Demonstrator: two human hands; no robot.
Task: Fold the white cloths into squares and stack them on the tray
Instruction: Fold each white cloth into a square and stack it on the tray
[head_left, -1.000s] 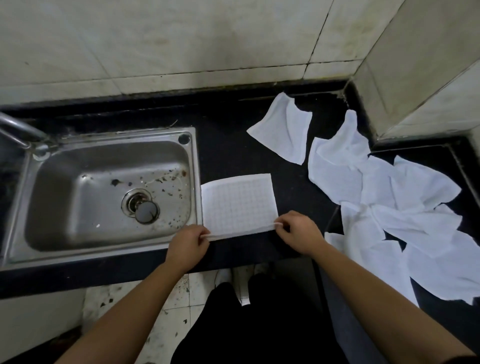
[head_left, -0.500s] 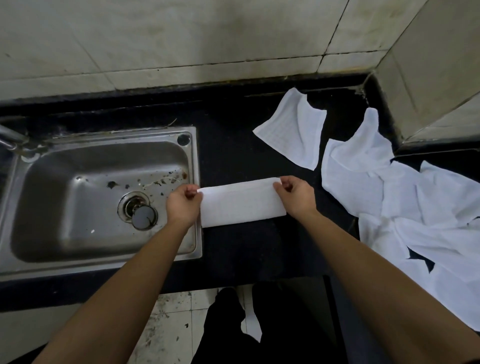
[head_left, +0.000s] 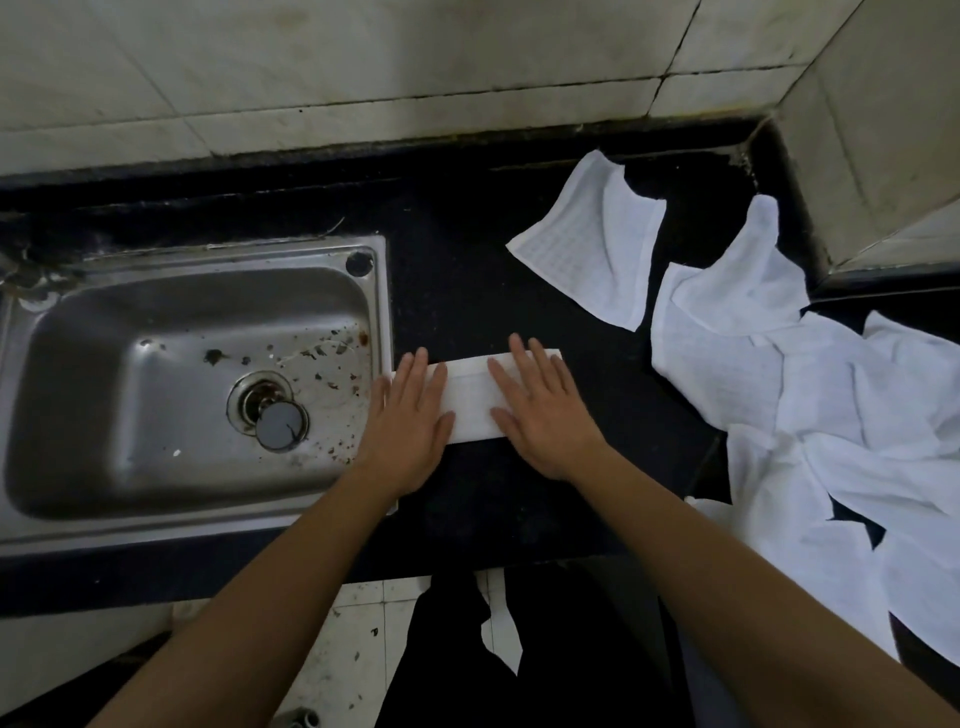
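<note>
flat left hand (head_left: 408, 422), right hand (head_left: 543, 413) press folded cloth (head_left: 470, 402) between sink (head_left: 382, 312) and loose cloths (head_left: 831, 405).

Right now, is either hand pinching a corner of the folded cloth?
No, the left hand and the right hand both lie flat with straight fingers on the folded cloth, pressing it onto the counter.

A shiny metal sink (head_left: 382, 291) is set into a black counter (head_left: 452, 270), and its bottom is dotted with little brown bits of dirt (head_left: 322, 364). A round metal plug (head_left: 280, 432) is seen lying at the edge of the drain hole (head_left: 257, 397) in the middle of the sink. Pale wall tiles (head_left: 363, 62) with dark lines between them are seen behind the counter, and a light, spotted floor (head_left: 343, 660) is seen below its front edge.
</note>
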